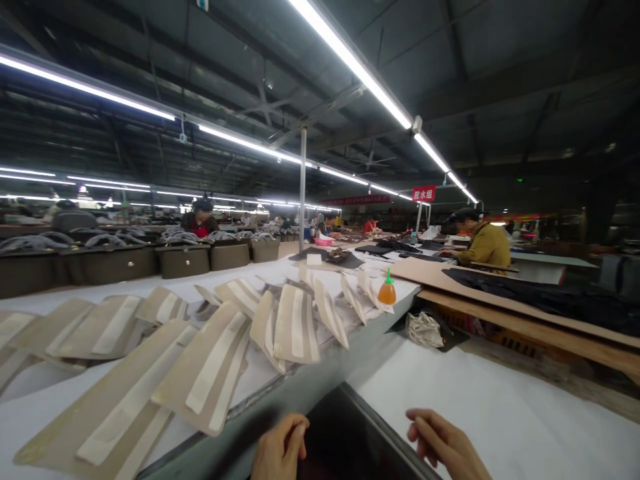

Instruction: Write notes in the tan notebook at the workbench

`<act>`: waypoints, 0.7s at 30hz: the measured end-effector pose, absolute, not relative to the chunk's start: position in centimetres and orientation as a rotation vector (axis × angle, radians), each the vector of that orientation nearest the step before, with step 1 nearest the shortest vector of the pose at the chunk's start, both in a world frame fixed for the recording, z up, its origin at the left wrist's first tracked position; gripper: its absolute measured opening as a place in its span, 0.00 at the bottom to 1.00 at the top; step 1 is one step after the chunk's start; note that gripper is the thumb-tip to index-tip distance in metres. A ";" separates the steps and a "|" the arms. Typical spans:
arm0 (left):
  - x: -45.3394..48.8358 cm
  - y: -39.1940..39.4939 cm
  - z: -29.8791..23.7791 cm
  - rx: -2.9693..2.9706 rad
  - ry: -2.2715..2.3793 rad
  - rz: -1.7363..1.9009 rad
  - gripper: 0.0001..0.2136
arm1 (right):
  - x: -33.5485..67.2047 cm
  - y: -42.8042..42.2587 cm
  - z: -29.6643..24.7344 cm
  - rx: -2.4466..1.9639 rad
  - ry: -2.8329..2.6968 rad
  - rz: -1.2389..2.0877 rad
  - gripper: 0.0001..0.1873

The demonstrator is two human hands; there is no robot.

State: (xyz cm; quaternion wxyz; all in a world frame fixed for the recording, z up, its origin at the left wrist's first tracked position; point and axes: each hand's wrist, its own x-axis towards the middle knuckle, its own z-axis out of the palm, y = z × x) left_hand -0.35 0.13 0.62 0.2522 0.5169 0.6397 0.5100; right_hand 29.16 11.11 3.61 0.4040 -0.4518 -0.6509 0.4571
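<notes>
My left hand (281,448) is at the bottom middle, over the dark gap at the table's front edge. Its fingers are curled in loosely with the thumb against them, and nothing shows in it. To its right, my right hand (447,445) hovers near the edge of a white-covered surface (505,407), its fingers partly stretched and apart, holding nothing. Nearest my left hand on the table lies a beige curved panel (203,373) with pale strips on it. A longer beige panel (113,400) lies left of that, and several similar pieces spread out behind.
A bottle of orange liquid with a green tip (387,291) stands at the table's far right corner. A bundle of pale cord (424,329) lies below it. Dark bags (117,265) line the back left. A person in a yellow jacket (484,245) works at the right.
</notes>
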 end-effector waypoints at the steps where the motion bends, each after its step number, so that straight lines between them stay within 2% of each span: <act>1: -0.7 0.3 1.1 1.425 1.776 1.421 0.20 | 27.6 11.2 3.9 -1.102 -1.725 1.177 0.29; 4: -1.9 1.2 2.1 1.591 1.886 1.533 0.16 | 23.3 11.7 5.0 -1.028 -1.945 1.143 0.27; 9: -2.2 3.1 3.6 2.113 2.049 1.793 0.11 | 16.7 13.3 7.0 -0.867 -2.218 0.851 0.23; 12: -1.7 4.0 4.2 2.315 2.079 1.724 0.10 | 13.9 14.2 7.5 -0.889 -2.343 0.630 0.25; 16: -1.2 4.9 4.5 2.372 2.146 1.634 0.11 | 12.1 14.4 8.1 -1.099 -2.396 0.374 0.22; 21: -0.3 5.4 4.6 2.454 2.209 1.446 0.11 | 11.2 14.2 8.8 -1.236 -2.426 0.239 0.24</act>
